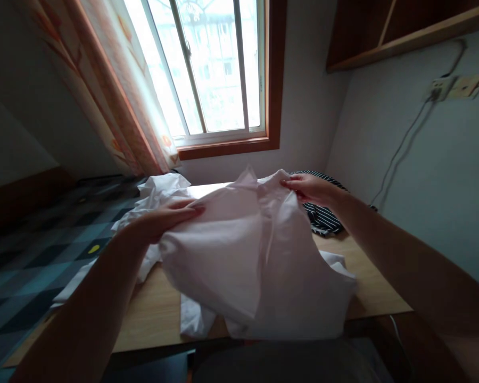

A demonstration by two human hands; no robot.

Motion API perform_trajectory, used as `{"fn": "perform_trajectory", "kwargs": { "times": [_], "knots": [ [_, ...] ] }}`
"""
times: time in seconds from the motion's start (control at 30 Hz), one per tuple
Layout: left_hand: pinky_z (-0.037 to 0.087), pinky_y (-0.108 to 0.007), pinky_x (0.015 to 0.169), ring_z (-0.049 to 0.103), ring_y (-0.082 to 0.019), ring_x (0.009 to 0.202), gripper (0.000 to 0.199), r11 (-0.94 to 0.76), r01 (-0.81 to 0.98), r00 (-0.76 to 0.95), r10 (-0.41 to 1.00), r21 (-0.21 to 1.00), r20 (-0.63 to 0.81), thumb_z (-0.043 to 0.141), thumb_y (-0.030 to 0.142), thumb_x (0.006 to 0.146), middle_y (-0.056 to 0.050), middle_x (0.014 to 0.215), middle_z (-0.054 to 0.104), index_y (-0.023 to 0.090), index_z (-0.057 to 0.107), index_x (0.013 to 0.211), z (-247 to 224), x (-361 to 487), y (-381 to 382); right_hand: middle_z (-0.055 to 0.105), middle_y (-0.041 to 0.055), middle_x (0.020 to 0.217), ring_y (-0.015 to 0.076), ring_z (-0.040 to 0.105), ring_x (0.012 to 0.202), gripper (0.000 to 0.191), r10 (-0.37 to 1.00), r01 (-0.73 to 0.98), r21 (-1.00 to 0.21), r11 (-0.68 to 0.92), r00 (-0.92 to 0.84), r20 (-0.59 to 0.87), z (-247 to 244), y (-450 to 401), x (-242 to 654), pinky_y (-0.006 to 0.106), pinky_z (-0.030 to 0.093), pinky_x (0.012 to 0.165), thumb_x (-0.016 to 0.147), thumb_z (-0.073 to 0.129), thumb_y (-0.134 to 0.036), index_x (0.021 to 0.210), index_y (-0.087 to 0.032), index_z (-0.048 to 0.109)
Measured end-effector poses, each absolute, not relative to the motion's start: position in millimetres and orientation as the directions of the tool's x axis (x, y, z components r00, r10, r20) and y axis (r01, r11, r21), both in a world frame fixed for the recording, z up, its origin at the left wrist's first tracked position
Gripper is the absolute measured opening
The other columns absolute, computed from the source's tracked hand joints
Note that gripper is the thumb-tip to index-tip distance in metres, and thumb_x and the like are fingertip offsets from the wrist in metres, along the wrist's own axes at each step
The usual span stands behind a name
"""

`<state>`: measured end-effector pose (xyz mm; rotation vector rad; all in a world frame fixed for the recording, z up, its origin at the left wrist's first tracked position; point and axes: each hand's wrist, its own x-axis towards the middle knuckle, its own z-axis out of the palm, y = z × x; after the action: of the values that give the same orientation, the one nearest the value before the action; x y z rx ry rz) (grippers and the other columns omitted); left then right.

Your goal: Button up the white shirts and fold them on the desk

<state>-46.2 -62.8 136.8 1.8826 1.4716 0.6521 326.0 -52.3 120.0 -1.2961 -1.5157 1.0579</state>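
Note:
A white shirt hangs between my hands above the wooden desk, its lower part drooping past the front edge. At the shirt's left side, my left hand grips the cloth with the fingers partly laid over it. My right hand pinches the fabric near the upper right corner, thumb and fingers together. A front opening edge runs down the middle of the shirt. Parts of its cloth also touch the desk behind and below.
More white clothing lies heaped on the left of the desk. A black-and-white striped garment sits at the back right. Beside the desk is a bed with a checked cover. A cord hangs from the wall socket.

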Motion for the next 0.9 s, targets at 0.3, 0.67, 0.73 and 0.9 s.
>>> {"fn": "perform_trajectory", "kwargs": {
  "times": [0.3,0.67,0.73,0.9],
  "knots": [
    [0.042,-0.042,0.104,0.056,-0.029,0.12,0.048,-0.344,0.939,0.327,0.9,0.009,0.288,0.046,0.034,0.091,-0.014,0.135,0.058,0.018,0.055,0.135,77.6,-2.9,-18.8,0.064,0.0099,0.124,0.0215,0.06,0.109,0.039,0.648,0.537,-0.375,0.755,-0.698,0.305,57.1,-126.5,246.2,0.037,0.047,0.095,0.091,0.061,-0.036,0.127,-0.024,0.06],
    [0.028,-0.067,0.107,0.028,-0.037,0.145,0.057,-0.419,0.906,0.423,0.902,0.062,-0.083,0.042,0.048,0.093,-0.015,0.157,0.034,0.026,0.044,0.145,13.3,14.8,-54.3,0.061,0.0052,0.086,0.0174,0.053,0.079,0.015,0.655,0.633,-0.17,0.755,-0.728,0.202,32.7,-158.8,271.6,0.028,0.039,0.07,0.088,0.064,-0.028,0.078,-0.018,0.06],
    [0.023,-0.068,0.11,0.022,-0.035,0.148,0.058,-0.43,0.898,0.438,0.891,0.088,-0.121,0.04,0.049,0.094,-0.012,0.159,0.029,0.028,0.04,0.148,13.1,13.4,-57.3,0.06,0.004,0.081,0.0153,0.051,0.072,0.019,0.669,0.654,-0.146,0.742,-0.708,0.225,40.9,-161.3,286.9,0.027,0.036,0.066,0.092,0.058,-0.026,0.076,-0.019,0.061],
    [0.017,-0.069,0.112,0.017,-0.035,0.149,0.057,-0.434,0.892,0.448,0.885,0.125,-0.127,0.042,0.044,0.094,-0.011,0.161,0.024,0.029,0.04,0.148,11.1,9.0,-55.9,0.057,0.0021,0.076,0.0109,0.051,0.064,0.028,0.678,0.6,-0.317,0.735,-0.635,0.37,61.6,-173.3,324.6,0.023,0.036,0.059,0.1,0.046,-0.033,0.086,-0.019,0.066]
  ]
}}
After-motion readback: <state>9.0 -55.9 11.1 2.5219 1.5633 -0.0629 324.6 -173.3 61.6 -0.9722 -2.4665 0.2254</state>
